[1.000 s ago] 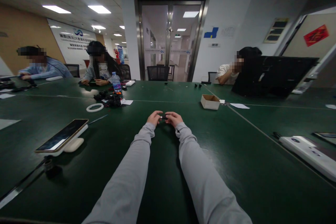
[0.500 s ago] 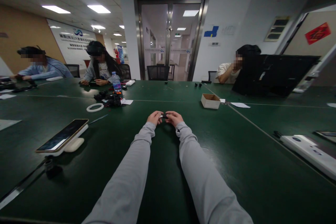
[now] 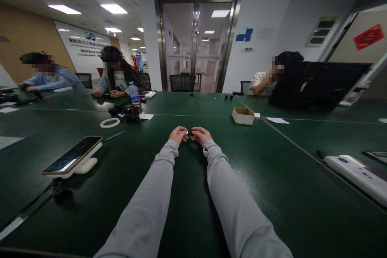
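Two bare hands meet out front, fingertips nearly facing, w/ a small dark thing (image 3: 189, 133) in the gap btwn them. L hand (image 3: 178, 134) has the L end in a narrow thumb-and-finger pinch; R hand (image 3: 201, 136) has the R end the same way, fingers bent in, neither hand spread wide. Long axis of the thing runs side to side, L to R across the view, approx. level, so each hand sits off one end of it, not above or below. A bright bit shows at the L end, next to the L fingertips; the rest, toward the R hand, looks dark. Neither hand is clearly nearer, as the thing fills the short space btwn both. It's prob. two parts in line, but too small & dim in the head view to be sure.

Thing & hands are out over the green table (image 3: 266, 157), wrists coming in from the near side, forearms in grey sleeves (image 3: 151, 193) w/ a strip of tabletop btwn them. Re. the rest: the open box (image 3: 243, 119) is beyond the R hand & off to the R, well apart from it. White ring (image 3: 109, 127) is off to the L, w/ a black bundle (image 3: 130, 116) just beside it on the far side. Phone (image 3: 72, 156) is nearer the wearer, well L of the L sleeve.
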Tool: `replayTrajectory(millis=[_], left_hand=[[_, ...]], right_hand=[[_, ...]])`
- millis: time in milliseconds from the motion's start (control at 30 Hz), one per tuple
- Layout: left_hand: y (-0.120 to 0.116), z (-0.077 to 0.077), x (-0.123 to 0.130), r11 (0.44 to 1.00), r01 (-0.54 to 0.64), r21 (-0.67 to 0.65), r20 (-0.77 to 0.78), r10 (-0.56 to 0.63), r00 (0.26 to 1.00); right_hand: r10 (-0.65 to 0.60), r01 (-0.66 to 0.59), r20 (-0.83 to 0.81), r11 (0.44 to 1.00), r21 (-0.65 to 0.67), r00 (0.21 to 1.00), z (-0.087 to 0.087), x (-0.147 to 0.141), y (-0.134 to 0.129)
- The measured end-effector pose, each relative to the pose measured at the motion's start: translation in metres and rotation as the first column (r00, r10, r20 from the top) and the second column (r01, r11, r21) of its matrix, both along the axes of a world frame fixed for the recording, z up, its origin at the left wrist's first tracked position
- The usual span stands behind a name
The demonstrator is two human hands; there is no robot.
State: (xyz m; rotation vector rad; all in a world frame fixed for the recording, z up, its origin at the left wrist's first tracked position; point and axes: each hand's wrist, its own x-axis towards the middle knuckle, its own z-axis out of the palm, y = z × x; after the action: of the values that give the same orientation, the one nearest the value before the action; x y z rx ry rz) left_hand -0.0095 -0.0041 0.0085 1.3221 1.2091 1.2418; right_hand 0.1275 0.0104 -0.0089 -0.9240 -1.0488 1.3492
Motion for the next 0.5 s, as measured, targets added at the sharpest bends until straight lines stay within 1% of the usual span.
replayTrajectory(millis=[100,200,267,333,367,433,500], left_hand=[[0.0,0.0,0.0,1.0,-0.015,-0.006,-0.015,0.015,1.0],[0.002,-0.003,0.0,1.0,-0.028,0.003,-0.019,0.028,0.999],[0.004,-0.007,0.0,0.998,-0.051,0.026,-0.026,0.052,0.998],[0.006,-0.011,-0.001,0.994,-0.079,0.079,-0.058,0.083,0.995],[0.007,-0.013,-0.002,0.99,-0.09,0.109,-0.087,0.1,0.991],[0.008,-0.015,-0.004,0.983,-0.101,0.155,-0.19,0.13,0.973],[0.008,-0.015,-0.007,0.979,-0.111,0.168,-0.329,0.162,0.93]], right_hand=[[0.005,-0.005,0.012,1.0,0.004,1.0,0.001,0.0,-0.001],[0.027,-0.027,0.045,1.0,0.013,0.999,0.001,0.0,-0.001],[0.039,-0.045,0.111,0.998,0.051,0.993,0.0,-0.002,-0.002],[0.02,-0.051,0.237,0.991,0.127,0.971,-0.002,-0.005,-0.002],[-0.007,-0.049,0.316,0.984,0.169,0.949,-0.002,-0.006,-0.003],[-0.083,-0.038,0.473,0.97,0.242,0.877,-0.003,-0.009,-0.005],[-0.162,-0.025,0.591,0.955,0.295,0.79,-0.003,-0.01,-0.007]])
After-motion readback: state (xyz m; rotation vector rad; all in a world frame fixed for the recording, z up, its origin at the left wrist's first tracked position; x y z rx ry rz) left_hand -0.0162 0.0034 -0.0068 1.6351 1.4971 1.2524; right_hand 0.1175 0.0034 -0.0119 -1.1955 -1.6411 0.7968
